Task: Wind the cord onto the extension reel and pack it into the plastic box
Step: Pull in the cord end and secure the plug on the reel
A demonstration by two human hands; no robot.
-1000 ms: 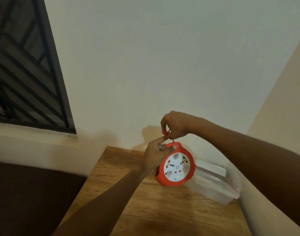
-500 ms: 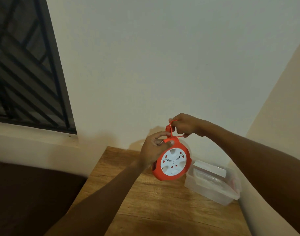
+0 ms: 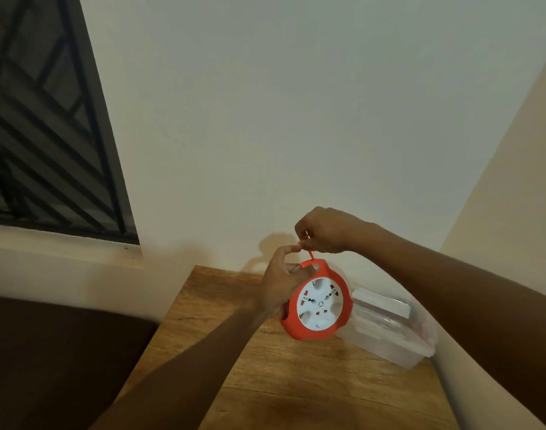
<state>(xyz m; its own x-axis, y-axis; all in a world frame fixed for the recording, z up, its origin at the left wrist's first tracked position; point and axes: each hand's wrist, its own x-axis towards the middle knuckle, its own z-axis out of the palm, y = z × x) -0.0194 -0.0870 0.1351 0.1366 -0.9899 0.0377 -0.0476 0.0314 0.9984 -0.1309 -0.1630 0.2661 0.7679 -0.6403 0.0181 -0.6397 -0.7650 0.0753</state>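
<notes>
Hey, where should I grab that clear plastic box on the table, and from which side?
Probably by its two long side walls, coming down from above. The plastic box lies flat on the wooden table by the right wall, so that side is tight. The left hand holds the reel and the right hand pinches the cord.

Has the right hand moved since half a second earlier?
Yes. The right hand shifted left, toward the window, pulling the cord above the reel.

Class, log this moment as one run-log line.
left hand: holds reel | right hand: pinches cord | plastic box: on table
</notes>
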